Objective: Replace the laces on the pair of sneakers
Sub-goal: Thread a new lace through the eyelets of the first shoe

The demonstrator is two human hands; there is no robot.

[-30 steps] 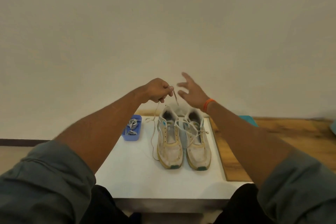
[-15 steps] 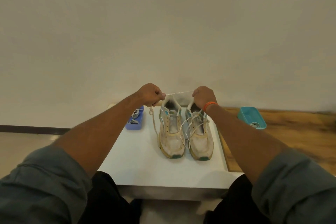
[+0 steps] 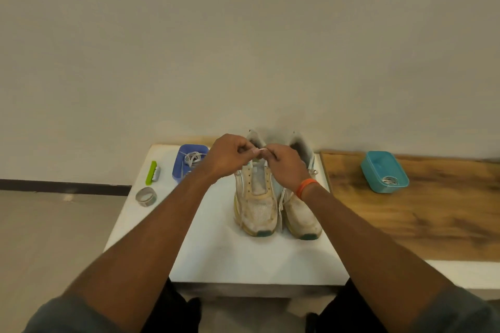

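Lace work over left shoe (image 3: 255, 197)
We pinch lace (image 3: 262, 149) w/ both hands, left (image 3: 230, 155) & right (image 3: 285, 165), above shoe; loose pinch = it slips, imo.

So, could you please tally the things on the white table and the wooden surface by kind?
Sneakers: 2, left sneaker and right sneaker
Trays: 2, blue tray and teal tray
Tape rolls: 1, tape roll
Green tools: 1, green tool
Total: 6

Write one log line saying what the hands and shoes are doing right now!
left hand pinches lace | right hand pinches lace | left sneaker unlaced | right sneaker laced
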